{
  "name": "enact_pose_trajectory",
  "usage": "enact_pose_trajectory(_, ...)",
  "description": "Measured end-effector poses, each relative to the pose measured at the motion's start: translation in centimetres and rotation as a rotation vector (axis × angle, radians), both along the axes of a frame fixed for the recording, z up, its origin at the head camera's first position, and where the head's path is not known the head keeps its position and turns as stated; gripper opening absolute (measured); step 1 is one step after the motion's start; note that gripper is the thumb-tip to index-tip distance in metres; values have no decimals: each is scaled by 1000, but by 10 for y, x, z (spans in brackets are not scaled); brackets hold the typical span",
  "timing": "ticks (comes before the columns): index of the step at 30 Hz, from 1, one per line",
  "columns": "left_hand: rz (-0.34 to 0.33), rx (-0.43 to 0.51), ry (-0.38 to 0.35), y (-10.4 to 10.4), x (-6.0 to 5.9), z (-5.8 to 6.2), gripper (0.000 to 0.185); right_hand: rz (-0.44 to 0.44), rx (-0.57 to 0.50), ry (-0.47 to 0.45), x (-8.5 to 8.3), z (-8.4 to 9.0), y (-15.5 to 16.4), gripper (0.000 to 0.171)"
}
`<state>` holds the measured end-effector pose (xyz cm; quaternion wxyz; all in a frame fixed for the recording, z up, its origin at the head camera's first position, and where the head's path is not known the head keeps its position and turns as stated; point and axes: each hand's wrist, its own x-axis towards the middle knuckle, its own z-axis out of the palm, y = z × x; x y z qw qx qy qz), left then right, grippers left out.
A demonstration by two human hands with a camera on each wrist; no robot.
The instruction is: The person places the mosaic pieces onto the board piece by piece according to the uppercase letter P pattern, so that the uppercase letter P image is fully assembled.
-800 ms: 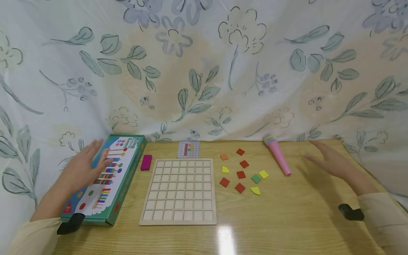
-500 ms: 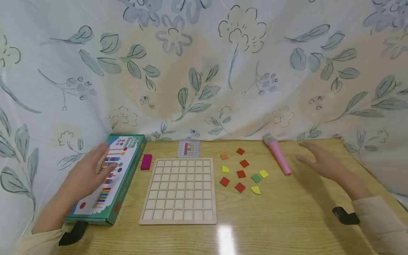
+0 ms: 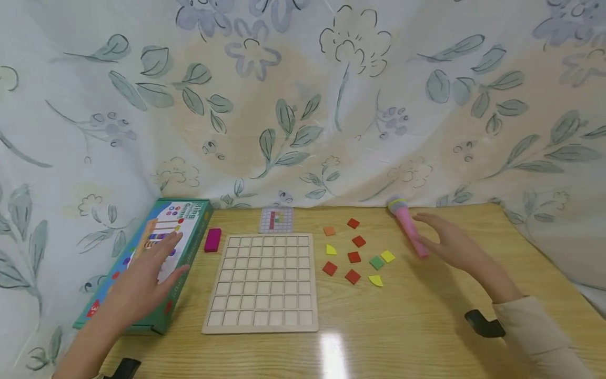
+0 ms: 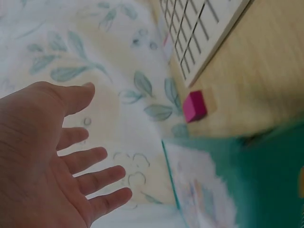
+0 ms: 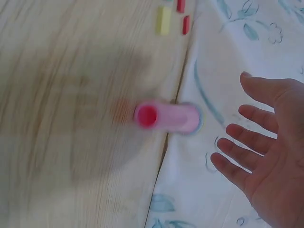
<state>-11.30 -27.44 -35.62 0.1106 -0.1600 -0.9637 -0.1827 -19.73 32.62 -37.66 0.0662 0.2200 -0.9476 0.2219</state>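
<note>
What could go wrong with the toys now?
The right hand is right by the pink microphone. A bump might make its round handle roll.

If it rolled toward the little coloured tiles, they could scatter, because they lie loose on the table, not on the grid board.

The left hand is over the game box. Pushing the box sideways might knock the magenta block beside it.
</note>
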Motion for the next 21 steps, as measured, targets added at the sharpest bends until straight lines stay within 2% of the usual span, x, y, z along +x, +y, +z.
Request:
enact_pose_trajectory(3,-18,-22,8,6,4,-7,66,9,-16,-4,-2,0,-12,49)
enact_pose_trajectory(6,-26,-37,-13,15,6,-13,66,-2,-39,-53,-3,-2,-25,54)
enact_pose_trajectory(11,-18,-40,-78,29,8,-18,68,-3,-56,-88,-9,-6,-45,57)
enact_pose_trajectory(16,-12,-33,-125,39,9,-25,74,35,-93,-118,-11,-8,-68,53)
enact_pose_trajectory(21,-22,-43,-191,47,12,-33,85,101,-116,-92,-15,-18,-91,49)
